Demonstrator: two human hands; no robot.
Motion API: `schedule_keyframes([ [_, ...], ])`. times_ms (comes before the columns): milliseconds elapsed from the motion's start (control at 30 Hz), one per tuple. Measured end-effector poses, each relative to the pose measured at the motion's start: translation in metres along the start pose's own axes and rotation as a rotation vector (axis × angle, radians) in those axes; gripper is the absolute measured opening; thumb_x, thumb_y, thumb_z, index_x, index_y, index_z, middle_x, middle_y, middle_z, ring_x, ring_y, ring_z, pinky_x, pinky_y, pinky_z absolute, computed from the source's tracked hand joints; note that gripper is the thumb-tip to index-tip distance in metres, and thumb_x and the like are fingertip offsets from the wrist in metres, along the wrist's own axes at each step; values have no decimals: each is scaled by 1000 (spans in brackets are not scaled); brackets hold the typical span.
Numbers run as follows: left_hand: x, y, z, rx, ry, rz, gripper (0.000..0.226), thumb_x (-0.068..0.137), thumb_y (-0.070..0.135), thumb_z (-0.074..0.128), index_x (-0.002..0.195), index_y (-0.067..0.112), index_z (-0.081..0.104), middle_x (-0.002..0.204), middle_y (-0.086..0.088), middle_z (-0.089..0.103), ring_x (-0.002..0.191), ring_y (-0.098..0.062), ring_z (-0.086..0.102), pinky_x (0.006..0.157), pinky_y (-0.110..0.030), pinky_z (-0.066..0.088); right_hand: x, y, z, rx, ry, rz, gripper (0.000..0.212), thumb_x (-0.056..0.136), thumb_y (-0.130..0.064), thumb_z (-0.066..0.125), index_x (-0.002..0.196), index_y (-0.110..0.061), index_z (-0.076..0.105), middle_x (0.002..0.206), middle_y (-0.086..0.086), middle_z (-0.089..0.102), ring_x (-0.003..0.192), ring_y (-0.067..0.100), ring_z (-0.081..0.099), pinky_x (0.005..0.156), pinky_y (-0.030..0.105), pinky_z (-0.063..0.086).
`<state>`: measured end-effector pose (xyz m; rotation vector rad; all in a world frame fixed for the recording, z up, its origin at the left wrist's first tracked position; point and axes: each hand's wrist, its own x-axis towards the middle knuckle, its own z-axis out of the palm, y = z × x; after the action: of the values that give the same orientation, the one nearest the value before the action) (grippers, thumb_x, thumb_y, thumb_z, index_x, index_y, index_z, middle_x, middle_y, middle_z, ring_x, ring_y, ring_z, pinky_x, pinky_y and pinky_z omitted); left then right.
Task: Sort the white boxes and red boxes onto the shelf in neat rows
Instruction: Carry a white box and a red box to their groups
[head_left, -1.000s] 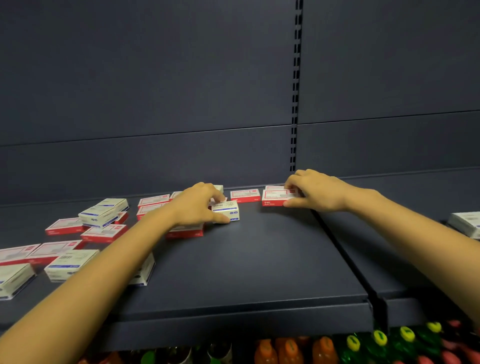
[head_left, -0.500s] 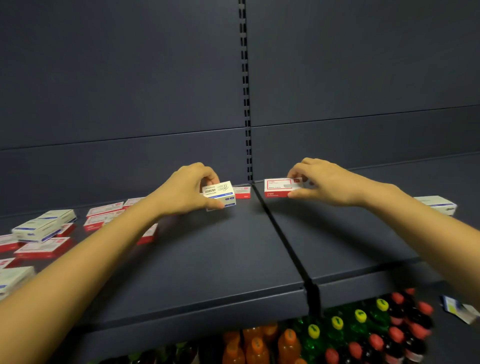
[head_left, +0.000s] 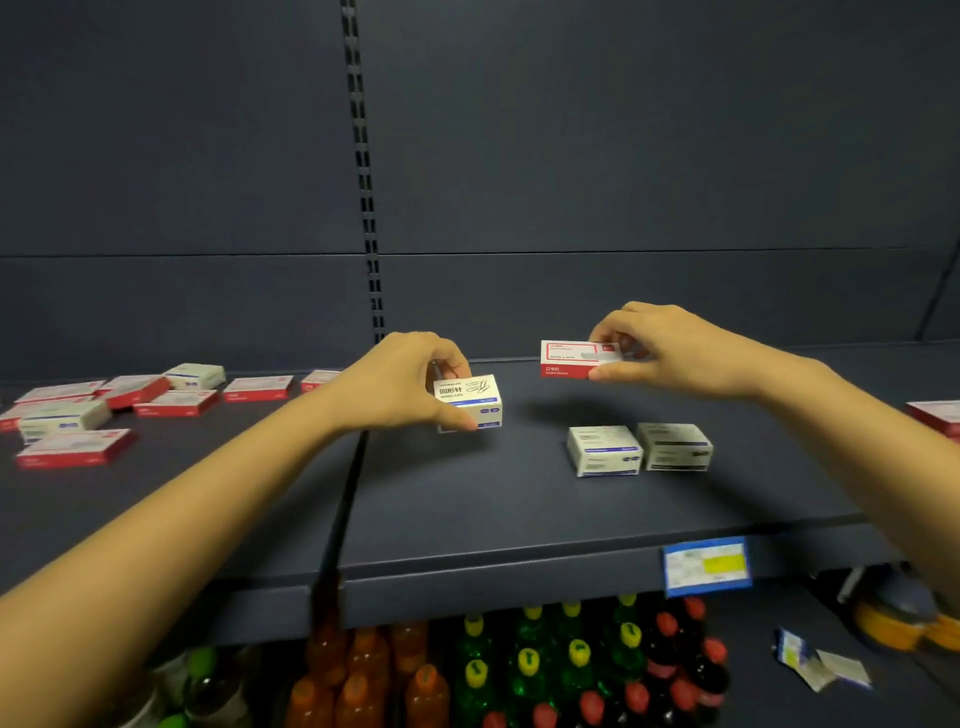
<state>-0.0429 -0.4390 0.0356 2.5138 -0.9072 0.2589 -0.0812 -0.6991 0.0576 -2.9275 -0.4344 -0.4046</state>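
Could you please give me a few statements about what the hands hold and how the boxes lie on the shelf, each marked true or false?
1. The left hand holds a white box. True.
2. The right hand holds nothing. False: it pinches a red box by its end.
3. Two white boxes stand side by side on the shelf, below the right hand. True.
4. The loose boxes at the left stand in neat rows. False: red and white ones lie mixed, at differing angles.
5. Bottles with coloured caps stand on the level below. True.
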Motion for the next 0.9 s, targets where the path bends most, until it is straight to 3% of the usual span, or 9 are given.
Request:
schedule_keyframes([
  [133, 8, 26, 26, 7, -59, -18, 41, 66, 33, 80, 99, 16, 65, 100, 1, 63, 84, -12, 58, 70, -20, 46, -12, 33, -6, 31, -6, -21, 37, 83, -39, 62, 112, -17, 57, 106, 2, 54, 95, 18, 54, 87, 31, 44],
  [433, 14, 42, 52, 19, -239, -82, 39, 70, 40, 75, 99, 18, 63, 99, 3, 65, 84, -11, 60, 73, -23, 49, -28, 65, -5, 62, -21, -23, 38, 83, -38, 62, 114, -16, 57, 109, 3, 55, 96, 18, 55, 90, 36, 47],
  [533, 23, 50, 42, -1, -114, -107, 37, 74, 49, 67, 99, 22, 64, 98, 5, 67, 88, -12, 62, 81, -25, 49, -32, 72, -5, 74, -15, -18, 38, 83, -38, 62, 114, -17, 57, 109, 2, 56, 96, 18, 55, 90, 37, 47],
  [667, 41, 68, 38, 215, 68, -33, 37, 85, 44, 56, 114, 20, 60, 117, 4, 64, 107, -17, 58, 92, -36, 47, -41, 86, -9, 82, 0, -7, 37, 83, -39, 61, 114, -18, 57, 109, 2, 56, 96, 17, 55, 89, 34, 47],
  [767, 58, 86, 45, 312, 98, 16, 34, 90, 38, 50, 119, 21, 57, 124, 3, 60, 113, -20, 55, 93, -40, 46, -51, 103, -13, 68, 1, 10, 38, 83, -39, 61, 115, -19, 57, 109, 1, 56, 96, 16, 55, 89, 34, 47],
  [900, 80, 109, 61, 369, 108, 54, 33, 90, 36, 48, 119, 20, 56, 125, 3, 59, 113, -21, 54, 89, -35, 44, -67, 135, -23, 56, 6, 36, 37, 83, -38, 62, 115, -19, 57, 110, 0, 56, 96, 15, 55, 88, 32, 46],
])
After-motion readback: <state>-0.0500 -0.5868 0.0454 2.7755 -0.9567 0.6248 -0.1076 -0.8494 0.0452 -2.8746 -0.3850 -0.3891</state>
